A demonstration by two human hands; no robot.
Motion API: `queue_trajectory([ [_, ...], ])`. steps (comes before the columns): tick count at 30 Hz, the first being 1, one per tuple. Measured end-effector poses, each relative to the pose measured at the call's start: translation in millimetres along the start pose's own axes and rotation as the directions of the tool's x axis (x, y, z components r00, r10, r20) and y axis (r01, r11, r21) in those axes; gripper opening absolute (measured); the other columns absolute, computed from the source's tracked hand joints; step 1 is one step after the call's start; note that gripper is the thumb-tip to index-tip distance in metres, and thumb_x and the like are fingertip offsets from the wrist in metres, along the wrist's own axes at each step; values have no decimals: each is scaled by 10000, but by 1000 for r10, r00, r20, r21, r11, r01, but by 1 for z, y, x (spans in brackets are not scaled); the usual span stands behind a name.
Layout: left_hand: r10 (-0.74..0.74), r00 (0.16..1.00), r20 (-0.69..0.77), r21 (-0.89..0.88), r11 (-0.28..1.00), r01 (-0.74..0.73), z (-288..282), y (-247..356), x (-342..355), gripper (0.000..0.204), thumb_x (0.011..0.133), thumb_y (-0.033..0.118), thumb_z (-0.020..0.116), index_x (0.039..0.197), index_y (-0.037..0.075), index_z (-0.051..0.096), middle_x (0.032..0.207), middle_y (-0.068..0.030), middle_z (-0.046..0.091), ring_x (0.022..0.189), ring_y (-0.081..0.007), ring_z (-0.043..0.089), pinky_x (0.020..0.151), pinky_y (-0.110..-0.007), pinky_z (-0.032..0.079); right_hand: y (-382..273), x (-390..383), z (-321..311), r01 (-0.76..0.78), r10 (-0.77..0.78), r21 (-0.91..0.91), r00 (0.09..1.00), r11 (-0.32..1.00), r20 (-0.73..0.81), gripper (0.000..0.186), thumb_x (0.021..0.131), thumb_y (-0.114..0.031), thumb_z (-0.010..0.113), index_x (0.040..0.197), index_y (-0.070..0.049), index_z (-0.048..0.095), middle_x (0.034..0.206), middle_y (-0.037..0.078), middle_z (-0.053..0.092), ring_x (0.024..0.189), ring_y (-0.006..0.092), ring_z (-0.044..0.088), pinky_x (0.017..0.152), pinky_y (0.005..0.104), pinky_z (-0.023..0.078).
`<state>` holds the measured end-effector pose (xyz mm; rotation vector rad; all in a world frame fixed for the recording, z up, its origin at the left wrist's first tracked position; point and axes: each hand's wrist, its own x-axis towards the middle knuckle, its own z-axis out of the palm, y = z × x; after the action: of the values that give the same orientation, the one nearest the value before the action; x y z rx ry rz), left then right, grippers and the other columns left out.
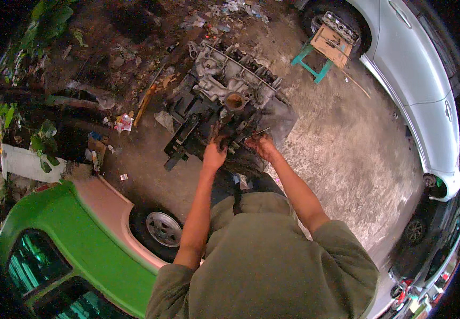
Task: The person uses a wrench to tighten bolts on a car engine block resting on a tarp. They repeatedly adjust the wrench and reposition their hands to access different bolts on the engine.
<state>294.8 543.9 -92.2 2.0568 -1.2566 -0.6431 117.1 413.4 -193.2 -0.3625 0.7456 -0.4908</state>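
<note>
A large engine [220,74] stands on the ground in front of me, its upper part pale dirty metal and its near side black with grease. On top of it a round port [235,101] faces up, brownish inside. Both my hands work at the dark near side, fingers blackened. My left hand [216,149] is bent round a dark part there that I cannot make out. Just to its right, my right hand [262,146] is closed, its fingertips pinched by a thin metal piece [263,130]; what they hold is too small to name.
Left of the engine lies a dark metal frame [179,141]. A green car [97,239] stands at the lower left, a silver car [410,74] at the right. Beyond, a green-legged stool [315,66] bears metal parts. Litter [124,122] is strewn over the dirt at the left.
</note>
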Motion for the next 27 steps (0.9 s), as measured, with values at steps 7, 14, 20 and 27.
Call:
queue_trajectory([
  [7,-44,999,-3,-38,998,44,0,-6,2,376,791,51,634,1166,70,602,1440,-185,383,1276,-361,424,966,-431,430,6,-6,11,200,-219,-227,974,953,-60,387,893,-63,571,1242,4,416,1010,200,603,827,348,653,779,460,550],
  [14,-1,1000,15,3,1000,1,-1,-15,1,393,806,120,625,1195,89,580,1240,-202,551,1007,-414,585,850,-481,478,16,-51,46,215,-488,-962,830,-170,271,354,864,-18,556,1201,27,460,1001,259,565,934,410,577,788,452,463],
  [20,105,994,18,63,992,-106,-7,-21,-1,402,821,115,600,1218,79,544,1287,-204,512,1055,-424,561,866,-496,472,48,-36,15,278,-678,-957,720,84,150,258,882,-13,550,1122,27,464,1007,242,559,913,411,576,781,439,471],
  [27,124,990,71,77,989,-129,-11,-22,-1,422,813,100,605,1226,49,533,1353,-213,456,1183,-419,484,955,-457,436,76,10,-43,455,-593,-438,763,775,-257,274,957,-144,533,1142,-38,361,988,172,582,870,306,643,726,404,534],
])
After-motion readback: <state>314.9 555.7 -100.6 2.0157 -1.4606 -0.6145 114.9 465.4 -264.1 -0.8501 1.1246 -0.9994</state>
